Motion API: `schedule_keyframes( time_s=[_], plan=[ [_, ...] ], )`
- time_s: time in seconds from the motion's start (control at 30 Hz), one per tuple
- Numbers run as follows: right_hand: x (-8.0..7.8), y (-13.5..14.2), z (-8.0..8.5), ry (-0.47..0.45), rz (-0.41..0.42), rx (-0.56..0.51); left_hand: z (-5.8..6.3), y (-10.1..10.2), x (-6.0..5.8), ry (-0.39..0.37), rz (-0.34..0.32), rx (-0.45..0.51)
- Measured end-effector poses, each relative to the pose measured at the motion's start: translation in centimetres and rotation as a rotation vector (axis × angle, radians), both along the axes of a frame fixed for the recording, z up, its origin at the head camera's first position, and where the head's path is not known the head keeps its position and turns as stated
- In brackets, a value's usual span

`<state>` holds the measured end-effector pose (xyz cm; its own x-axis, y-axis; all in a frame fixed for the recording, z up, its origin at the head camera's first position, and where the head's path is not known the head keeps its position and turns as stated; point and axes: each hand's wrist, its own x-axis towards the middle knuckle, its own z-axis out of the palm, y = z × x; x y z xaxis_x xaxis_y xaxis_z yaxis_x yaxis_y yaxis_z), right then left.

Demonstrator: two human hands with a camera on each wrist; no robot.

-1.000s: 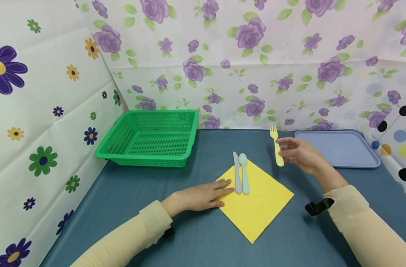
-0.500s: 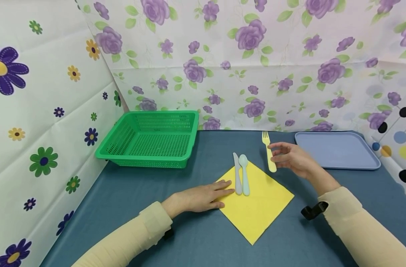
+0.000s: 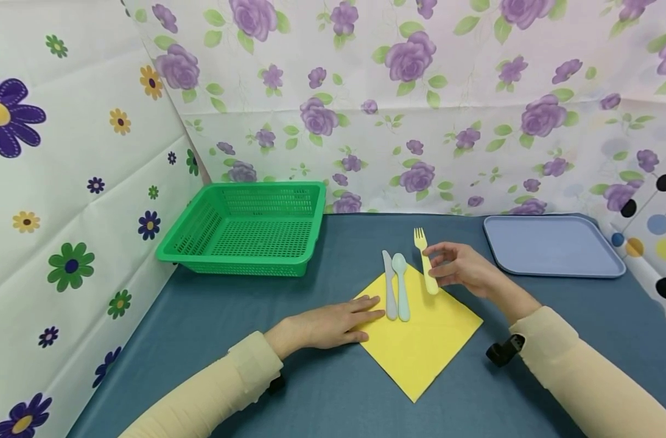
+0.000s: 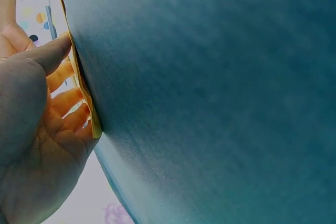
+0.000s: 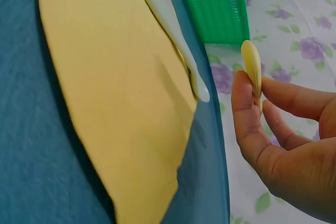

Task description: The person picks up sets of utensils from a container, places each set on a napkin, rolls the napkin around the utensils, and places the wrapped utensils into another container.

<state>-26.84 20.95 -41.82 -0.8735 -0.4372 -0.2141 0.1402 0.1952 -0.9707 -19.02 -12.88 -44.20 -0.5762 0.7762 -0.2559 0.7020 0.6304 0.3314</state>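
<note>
Between the thumb and fingers of my right hand (image 3: 460, 267) a pale yellow fork (image 3: 425, 260) is pinched, tines pointing away. It is held above the upper right edge of a yellow napkin (image 3: 415, 359), which lies turned like a diamond. A grey-lilac knife (image 3: 389, 286) and a pale green spoon (image 3: 401, 287) lie side by side on the napkin, just left of the fork. My left hand (image 3: 333, 322) rests with spread fingers on the napkin's left corner, beside the knife. In the right wrist view, the fork's handle end (image 5: 251, 66) sticks up from the pinch.
A green perforated basket (image 3: 305, 243) stands at the back left of the blue-covered table (image 3: 212, 328). At the back right lies a blue-grey tray (image 3: 552, 243). Flowered cloth (image 3: 366, 140) hangs behind the table and along its left side.
My right hand has carried the fork leftward and nearer to me, from beside the tray to above the napkin's edge. The left hand, knife and spoon have stayed in place.
</note>
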Motion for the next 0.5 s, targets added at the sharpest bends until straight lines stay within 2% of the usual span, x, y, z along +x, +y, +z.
schedule_keyframes(
  time_s=[0.5],
  plan=[
    [0.7,-1.7,-1.6,-0.023,0.019,0.040,0.0,0.0,0.0,-0.017,0.013,-0.003]
  ],
)
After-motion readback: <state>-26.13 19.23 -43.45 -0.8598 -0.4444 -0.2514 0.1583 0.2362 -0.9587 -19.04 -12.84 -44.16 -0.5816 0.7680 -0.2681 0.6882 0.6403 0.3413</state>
